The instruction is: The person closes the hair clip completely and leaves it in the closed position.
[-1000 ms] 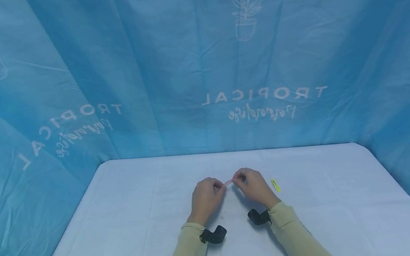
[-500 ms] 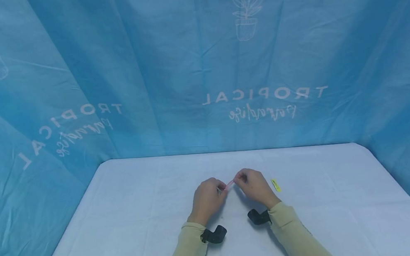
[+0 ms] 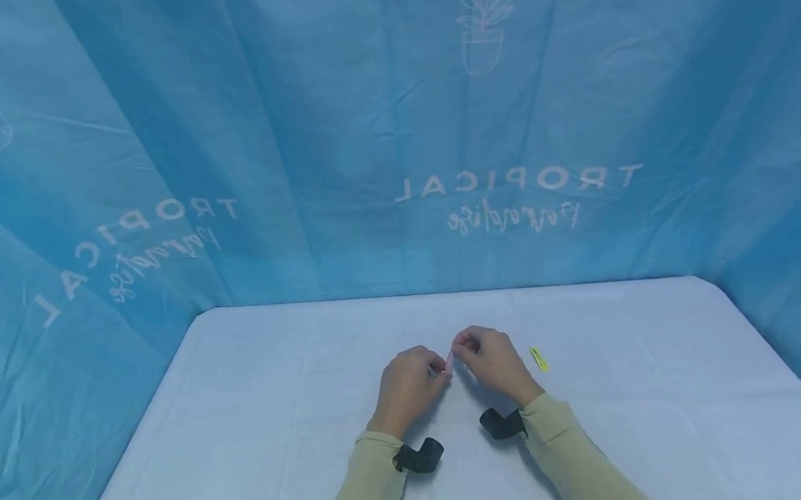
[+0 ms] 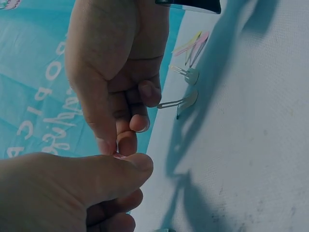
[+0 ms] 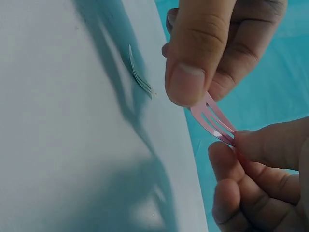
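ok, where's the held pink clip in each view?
Head: pink clip sits between the left hand and right hand, slightly right of centre, lower half.
Left wrist: mostly hidden; only a pinkish sliver where the hands meet, left of and below centre.
Right wrist: plainly visible, right of centre, about mid-height.
Shared landmark: blue curtain.

The scene is enclosed on the back and both sides by blue cloth hangings [image 3: 329, 127], by which upright folds and creases are shown. Pale potted-plant drawings [image 3: 483, 33] are printed high on the cloth, and beneath them mirror-reversed lettering [image 3: 518, 179] reading "TROPICAL Paradise" is repeated. A white surface [image 3: 258, 428] with rounded far corners is set against the hangings and marked by faint crease lines. Soft bluish shadows are cast across it.
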`<state>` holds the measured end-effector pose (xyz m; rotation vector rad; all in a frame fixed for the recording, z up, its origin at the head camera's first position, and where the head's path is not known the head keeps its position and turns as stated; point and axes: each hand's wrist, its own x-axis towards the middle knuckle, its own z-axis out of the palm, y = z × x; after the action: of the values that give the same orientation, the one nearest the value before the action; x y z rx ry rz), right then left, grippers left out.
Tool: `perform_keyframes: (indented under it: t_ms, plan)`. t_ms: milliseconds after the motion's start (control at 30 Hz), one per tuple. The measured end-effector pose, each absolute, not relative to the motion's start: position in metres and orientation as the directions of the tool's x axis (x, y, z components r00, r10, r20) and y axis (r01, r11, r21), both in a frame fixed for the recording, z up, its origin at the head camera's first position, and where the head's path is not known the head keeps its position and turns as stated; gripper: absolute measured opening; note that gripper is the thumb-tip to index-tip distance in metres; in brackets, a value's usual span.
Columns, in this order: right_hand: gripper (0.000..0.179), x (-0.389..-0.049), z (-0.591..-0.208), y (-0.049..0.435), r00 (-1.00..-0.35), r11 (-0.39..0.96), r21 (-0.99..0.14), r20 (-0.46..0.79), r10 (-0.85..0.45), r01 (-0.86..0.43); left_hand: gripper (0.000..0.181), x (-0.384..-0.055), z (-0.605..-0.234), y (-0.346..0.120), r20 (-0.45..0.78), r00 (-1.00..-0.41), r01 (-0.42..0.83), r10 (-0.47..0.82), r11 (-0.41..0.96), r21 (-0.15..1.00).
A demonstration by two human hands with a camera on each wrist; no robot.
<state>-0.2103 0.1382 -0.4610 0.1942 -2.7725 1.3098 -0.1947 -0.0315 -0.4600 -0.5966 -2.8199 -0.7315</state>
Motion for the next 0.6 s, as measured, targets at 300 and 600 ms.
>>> perform_keyframes:
  t_ms: [300,600]
  plan:
    - [0.009,-0.2105,-0.4645,0.1346,-0.984,0.609,-0.777,0.173,-0.040,-0.161,0.014,-0.1940,-0.4597,-0.0308,0.269,-0.903,0.424,0.336,0.801,0.423]
    - [0.009,-0.2110,-0.4690,0.1315,-0.971,0.617,-0.755,0.231,-0.065,-0.221,0.017,-0.1948,-0.4607,-0.0312,0.258,-0.910,0.410,0.326,0.802,0.434]
